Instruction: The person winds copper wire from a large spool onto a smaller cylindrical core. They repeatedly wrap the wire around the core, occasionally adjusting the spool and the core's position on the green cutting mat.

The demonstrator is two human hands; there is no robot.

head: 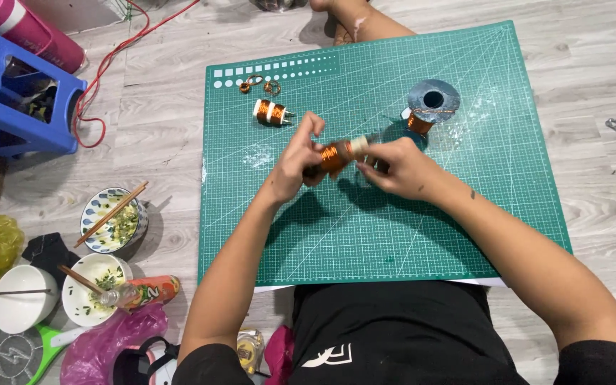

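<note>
Both hands grip one copper coil (336,153) between them, just above the middle of the frame, over the green cutting mat (393,235). From the head view I see my left hand (295,162) pinching the coil's left end with thumb and fingers, while my right hand (397,165) closes on its pale right end. A second wound coil (272,112) lies on the mat toward the upper left, with two small wire rings (260,85) beyond it. A grey spool of copper wire (429,103) stands at upper right, near the right hand. Off the mat at lower left sit bowls with chopsticks (112,217); a blue stool (19,96) fills the upper left corner.
</note>
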